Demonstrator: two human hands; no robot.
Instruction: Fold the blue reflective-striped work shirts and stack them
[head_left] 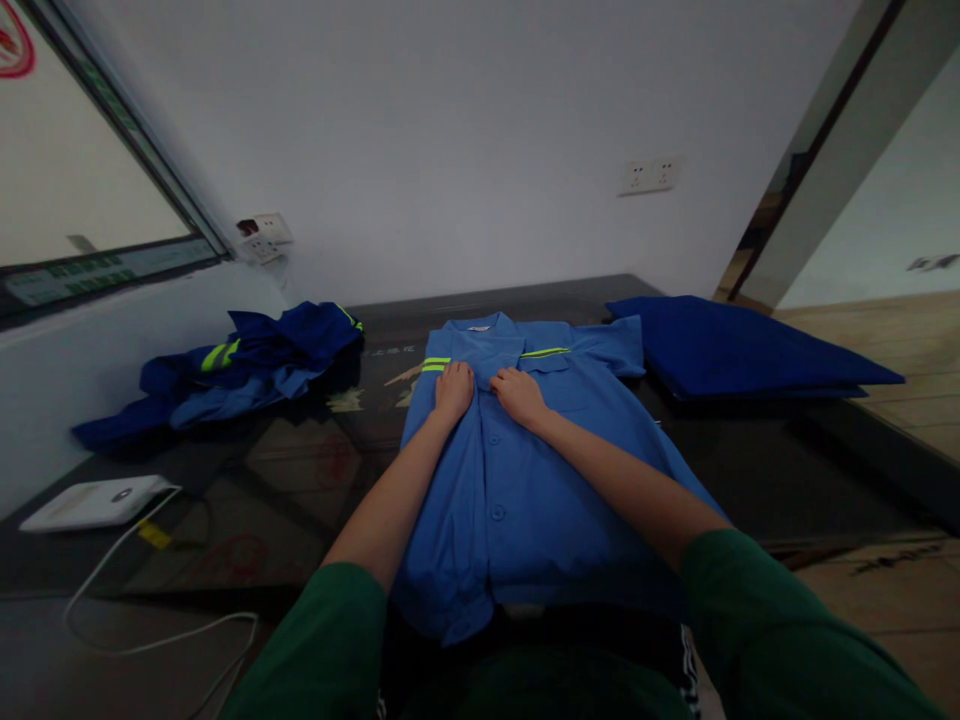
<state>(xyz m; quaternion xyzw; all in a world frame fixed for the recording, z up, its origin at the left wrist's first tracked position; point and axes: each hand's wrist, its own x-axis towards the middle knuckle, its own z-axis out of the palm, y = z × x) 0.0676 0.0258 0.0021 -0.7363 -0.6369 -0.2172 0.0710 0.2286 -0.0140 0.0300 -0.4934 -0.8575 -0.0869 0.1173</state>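
Observation:
A light blue work shirt [555, 470] with yellow-green stripes lies front side up before me, its collar at the far end and its hem hanging over the near table edge. At chest height my left hand [454, 390] has its fingers curled on the left front panel, beside the button opening. My right hand [519, 395] pinches the other front edge near the placket, just under the chest stripe. Buttons show along the placket below the hands. The fingertips are partly hidden, and the shirt's left sleeve is not spread out to the side.
A crumpled pile of dark and light blue clothes [262, 360] lies at the left. Folded dark blue fabric [750, 350] rests at the right. A white device [97, 502] with a cable sits on the dark table [300, 500] at near left. Behind stands a wall with sockets [649, 177].

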